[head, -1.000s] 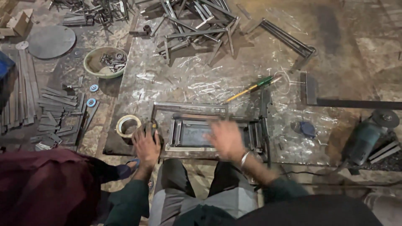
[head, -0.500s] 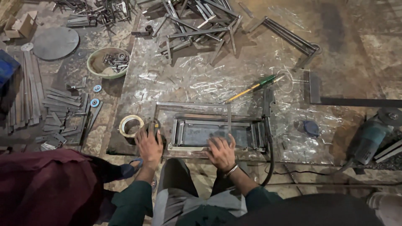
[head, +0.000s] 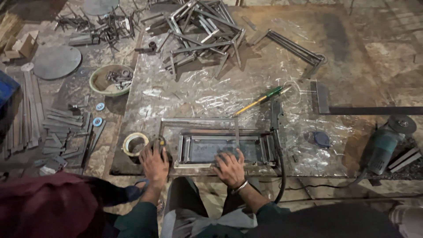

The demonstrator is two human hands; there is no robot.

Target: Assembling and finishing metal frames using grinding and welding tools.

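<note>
A rectangular metal frame [head: 220, 121] with an inner welded frame [head: 264, 150] lies flat on a scratched steel work plate [head: 211, 88] on the floor. My left hand [head: 154, 162] rests palm down on the frame's near left corner, over a small dark tool with a yellow band. My right hand [head: 229, 166], a bangle on its wrist, presses flat on the near rail of the frame, fingers spread. Neither hand visibly grips anything.
A roll of tape [head: 134, 143] sits left of my left hand. A yellow-green handled tool [head: 260, 100] and a black cable [head: 280, 158] lie right of the frame. An angle grinder [head: 383, 147] is at far right. Scrap metal frames [head: 198, 31], a bowl [head: 110, 79], metal strips [head: 66, 128].
My right hand came down from above the frame's middle to its near rail and now rests still. The left hand stays on the near left corner. The view has shifted slightly.
</note>
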